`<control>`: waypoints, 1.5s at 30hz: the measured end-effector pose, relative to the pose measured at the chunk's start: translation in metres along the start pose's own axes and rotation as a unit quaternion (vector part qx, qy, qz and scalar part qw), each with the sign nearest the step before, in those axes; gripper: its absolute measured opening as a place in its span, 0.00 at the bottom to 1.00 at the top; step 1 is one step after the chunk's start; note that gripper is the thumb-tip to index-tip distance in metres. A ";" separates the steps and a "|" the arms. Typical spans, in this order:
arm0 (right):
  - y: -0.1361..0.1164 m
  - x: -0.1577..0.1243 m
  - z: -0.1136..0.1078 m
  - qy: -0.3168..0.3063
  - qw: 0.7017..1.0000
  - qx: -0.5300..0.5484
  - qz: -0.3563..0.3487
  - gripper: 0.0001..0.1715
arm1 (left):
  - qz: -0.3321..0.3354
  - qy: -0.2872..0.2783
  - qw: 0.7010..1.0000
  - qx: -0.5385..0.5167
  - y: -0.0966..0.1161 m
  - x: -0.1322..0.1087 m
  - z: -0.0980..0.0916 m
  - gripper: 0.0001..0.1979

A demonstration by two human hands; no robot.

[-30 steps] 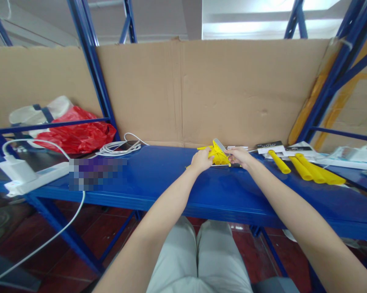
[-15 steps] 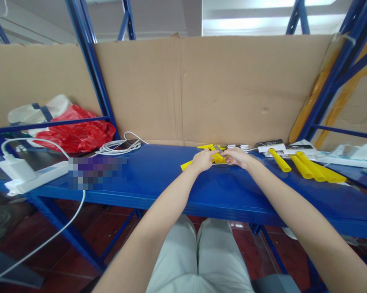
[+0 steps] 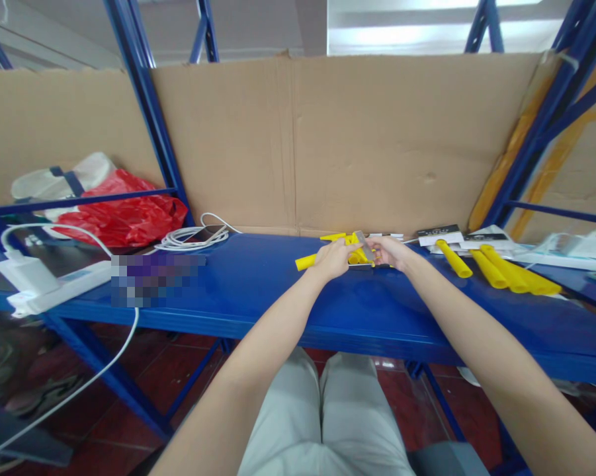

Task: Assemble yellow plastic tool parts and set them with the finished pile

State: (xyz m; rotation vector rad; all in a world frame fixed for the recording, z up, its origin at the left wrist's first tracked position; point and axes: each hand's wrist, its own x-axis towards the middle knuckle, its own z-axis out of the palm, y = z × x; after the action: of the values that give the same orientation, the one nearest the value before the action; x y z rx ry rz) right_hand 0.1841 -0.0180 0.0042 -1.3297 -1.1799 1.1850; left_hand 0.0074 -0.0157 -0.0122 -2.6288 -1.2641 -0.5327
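Left hand (image 3: 333,259) is closed round a yellow handle (image 3: 305,263), its end sticking out to the left over the blue shelf (image 3: 258,291). A gray blade (image 3: 363,244) sits tilted between the hands, by a small heap of yellow pieces (image 3: 355,258). Right hand (image 3: 391,253), fingers bent, is close at the blade's right side; cannot tell whether it grips anything. Farther right, several more handles (image 3: 454,259) lie near printed cards (image 3: 440,235).
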 end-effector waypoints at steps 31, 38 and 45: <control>0.004 0.008 -0.006 0.029 0.998 -0.006 -0.051 0.10 | 0.080 0.025 0.996 0.041 0.010 -0.004 0.001 0.30; 0.001 0.004 -0.010 0.023 0.998 -0.004 -0.059 0.13 | 0.084 0.020 0.996 0.036 0.010 -0.004 0.002 0.32; 0.002 0.005 -0.007 0.033 0.997 -0.026 -0.058 0.11 | 0.070 0.008 0.997 0.033 0.010 -0.002 0.001 0.32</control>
State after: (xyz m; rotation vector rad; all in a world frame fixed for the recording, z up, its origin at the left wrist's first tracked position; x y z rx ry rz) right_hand 0.1916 -0.0137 0.0023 -1.3114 -1.2316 1.0262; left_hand 0.0143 -0.0234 -0.0143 -2.6271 -1.0646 -0.4794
